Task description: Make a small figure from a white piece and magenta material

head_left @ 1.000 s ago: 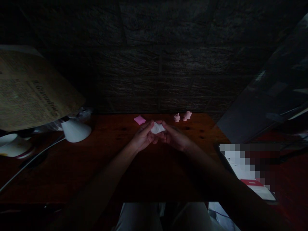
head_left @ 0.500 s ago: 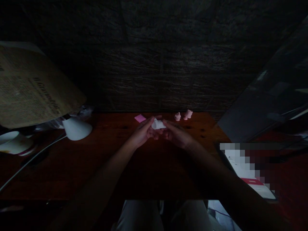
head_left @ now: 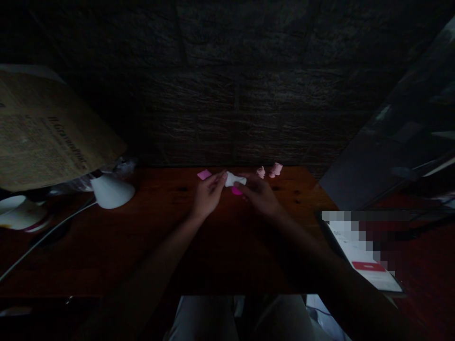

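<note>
My left hand and my right hand meet over the far middle of a dark red wooden table. Both pinch a small folded piece of white paper between their fingertips. A bit of bright pink shows just under the white piece, by my right thumb. A pink square of paper lies flat just behind my left hand. Two small folded pink figures stand to the right, close to the wall.
A white lamp shade with its thin arm lies at the left. A newspaper sheet hangs over that corner, above a white cup. A tablet with a blurred screen sits at the right. A dark brick wall stands behind.
Both hands have moved a little farther from me with the white paper. The paper looks more tightly folded, and a pink bit now shows beneath it.
</note>
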{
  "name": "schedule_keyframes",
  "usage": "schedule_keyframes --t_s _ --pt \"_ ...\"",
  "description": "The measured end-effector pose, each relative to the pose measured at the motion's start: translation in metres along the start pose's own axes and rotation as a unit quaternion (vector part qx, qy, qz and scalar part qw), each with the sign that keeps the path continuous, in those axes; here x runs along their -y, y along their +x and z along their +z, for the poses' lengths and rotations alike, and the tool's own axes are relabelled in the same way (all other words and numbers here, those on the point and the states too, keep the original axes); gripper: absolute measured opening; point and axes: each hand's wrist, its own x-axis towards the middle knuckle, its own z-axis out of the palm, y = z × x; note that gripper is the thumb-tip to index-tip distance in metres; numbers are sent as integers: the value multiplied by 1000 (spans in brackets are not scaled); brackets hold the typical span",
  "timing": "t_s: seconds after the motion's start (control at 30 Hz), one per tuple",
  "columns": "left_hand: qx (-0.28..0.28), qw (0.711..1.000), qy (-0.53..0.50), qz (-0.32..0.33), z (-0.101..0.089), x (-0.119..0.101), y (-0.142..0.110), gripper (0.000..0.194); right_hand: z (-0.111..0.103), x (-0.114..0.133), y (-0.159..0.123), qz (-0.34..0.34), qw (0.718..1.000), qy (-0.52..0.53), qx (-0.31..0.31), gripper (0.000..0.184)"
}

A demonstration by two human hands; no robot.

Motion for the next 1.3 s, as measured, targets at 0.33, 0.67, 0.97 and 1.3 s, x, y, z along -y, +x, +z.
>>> schedule_keyframes --t_s 0.33,0.67,0.97,1.3 --pt "20 998 55 15 0 17 -2 35 -3 -1 -3 -125 975 -183 -21 34" --pt "-20 998 51 36 8 24 -5 38 5 -13 -3 -156 965 -203 -59 41" --pt "-25 988 -128 -79 14 24 -5 43 5 -10 -6 -191 956 -215 -62 33" --pt "9 994 -104 -44 15 22 -5 44 2 -2 -5 -149 974 -165 -53 44"
